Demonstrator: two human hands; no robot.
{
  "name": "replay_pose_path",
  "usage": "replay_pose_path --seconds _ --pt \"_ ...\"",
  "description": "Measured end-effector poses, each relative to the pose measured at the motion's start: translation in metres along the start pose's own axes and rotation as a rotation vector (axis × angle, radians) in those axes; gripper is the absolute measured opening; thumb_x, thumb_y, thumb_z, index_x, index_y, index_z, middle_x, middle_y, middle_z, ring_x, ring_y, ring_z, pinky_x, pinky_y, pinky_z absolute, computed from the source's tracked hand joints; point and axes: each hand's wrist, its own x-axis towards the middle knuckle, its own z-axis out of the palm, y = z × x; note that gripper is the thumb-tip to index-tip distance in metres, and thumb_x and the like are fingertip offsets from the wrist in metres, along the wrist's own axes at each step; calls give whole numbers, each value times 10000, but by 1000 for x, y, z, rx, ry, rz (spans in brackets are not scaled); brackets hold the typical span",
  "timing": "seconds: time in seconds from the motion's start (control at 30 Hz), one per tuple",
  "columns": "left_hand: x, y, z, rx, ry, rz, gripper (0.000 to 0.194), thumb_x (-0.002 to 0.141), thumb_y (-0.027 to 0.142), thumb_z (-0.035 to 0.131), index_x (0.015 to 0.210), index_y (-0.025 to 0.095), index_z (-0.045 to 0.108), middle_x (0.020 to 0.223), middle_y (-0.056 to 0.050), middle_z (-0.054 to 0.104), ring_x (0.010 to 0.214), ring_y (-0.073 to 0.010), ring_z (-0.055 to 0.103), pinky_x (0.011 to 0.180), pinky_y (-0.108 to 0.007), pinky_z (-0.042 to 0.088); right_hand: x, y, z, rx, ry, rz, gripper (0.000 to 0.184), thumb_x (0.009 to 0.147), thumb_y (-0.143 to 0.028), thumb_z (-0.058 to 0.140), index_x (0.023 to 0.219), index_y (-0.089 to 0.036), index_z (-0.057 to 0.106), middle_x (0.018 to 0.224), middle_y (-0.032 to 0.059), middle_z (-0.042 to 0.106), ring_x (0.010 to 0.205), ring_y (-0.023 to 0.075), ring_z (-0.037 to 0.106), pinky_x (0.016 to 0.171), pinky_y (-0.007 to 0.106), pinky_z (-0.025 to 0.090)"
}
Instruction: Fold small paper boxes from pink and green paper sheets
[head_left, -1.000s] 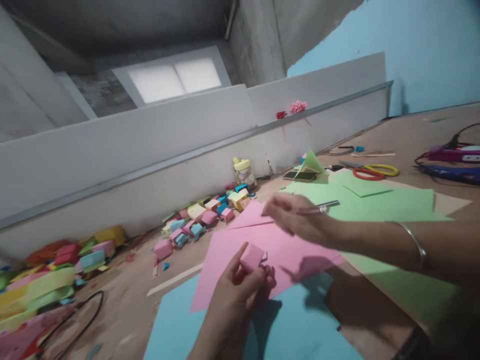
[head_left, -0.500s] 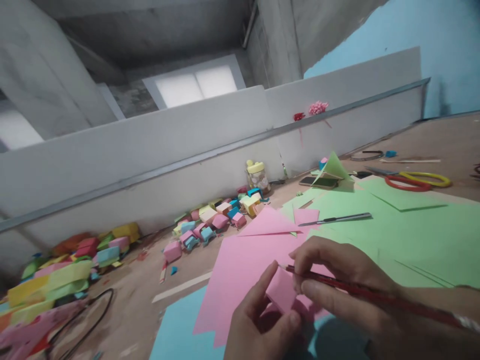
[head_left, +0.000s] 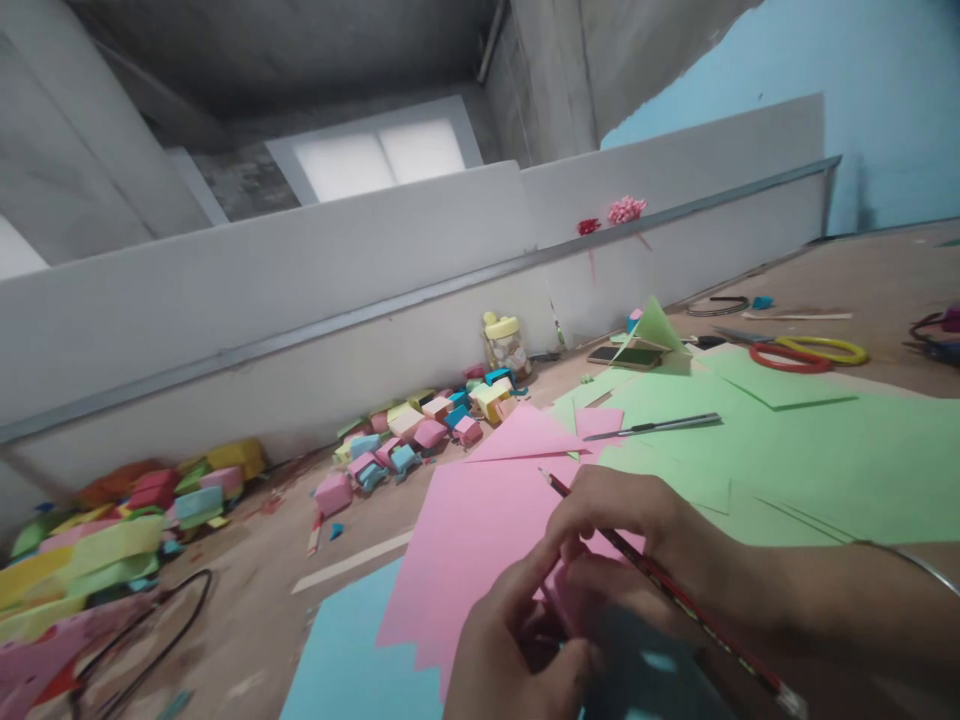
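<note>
My left hand (head_left: pixel 517 640) is closed around a small folded pink paper piece (head_left: pixel 553 600), mostly hidden by the fingers. Over it bends my right hand (head_left: pixel 637 540), its fingers meeting the left ones at the paper. A dark red pencil (head_left: pixel 667 590) is gripped in that right hand, its sharpened tip pointing up and left. Beneath both hands lie pink paper sheets (head_left: pixel 442 540) on top of blue paper (head_left: pixel 337 640). A grey craft knife (head_left: pixel 660 427) rests just beyond my right hand, on green paper sheets (head_left: pixel 795 460).
Small folded paper boxes (head_left: pixel 405 425) are heaped by the wall, with more coloured paper pieces (head_left: pixel 112 550) at left near a black cable (head_left: pixel 172 640). A lidded jar (head_left: pixel 506 345), a phone (head_left: pixel 622 357) and red-and-yellow scissors (head_left: pixel 810 352) lie farther back.
My right hand has moved in over the pink paper piece, and the pencil has swung from nearly level to steeper, its tip now away from the paper. The view has shifted slightly.
</note>
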Motion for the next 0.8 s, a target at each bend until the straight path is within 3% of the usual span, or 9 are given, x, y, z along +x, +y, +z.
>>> replay_pose_path --seconds 0.13,0.23,0.5,0.7,0.8 --pt "0 1 1 61 -53 -10 423 659 247 701 1061 127 646 609 2 548 542 -114 473 562 -268 410 0 0 -1 27 -33 -34 233 733 -26 554 903 -139 667 761 20 629 728 125 535 688 249 432" --pt "2 2 -1 75 -120 1 474 645 347 732 1053 123 645 596 2 526 544 -117 447 540 -268 375 1 -3 -4 56 -50 -85 217 759 -55 556 926 -133 671 752 20 615 734 124 519 694 251 419" --pt "3 -5 -2 -106 -264 -10 437 577 332 795 950 141 670 755 -50 586 680 -167 528 604 -280 383 3 -7 -10 105 -162 -13 196 787 -61 563 956 -109 651 809 34 610 751 117 528 691 226 422" --pt "7 -6 -5 -13 -254 20 536 565 409 797 1002 130 661 688 -25 546 632 -154 492 561 -275 347 6 -6 -11 130 -170 -172 224 759 -53 564 962 -99 649 801 45 622 774 129 534 725 245 423" --pt "8 -8 -4 -63 -300 39 505 557 436 798 931 121 670 676 -14 515 603 -127 454 542 -259 326 4 -3 -10 136 -164 -95 227 766 -41 565 960 -134 636 811 29 637 777 124 555 703 232 436"
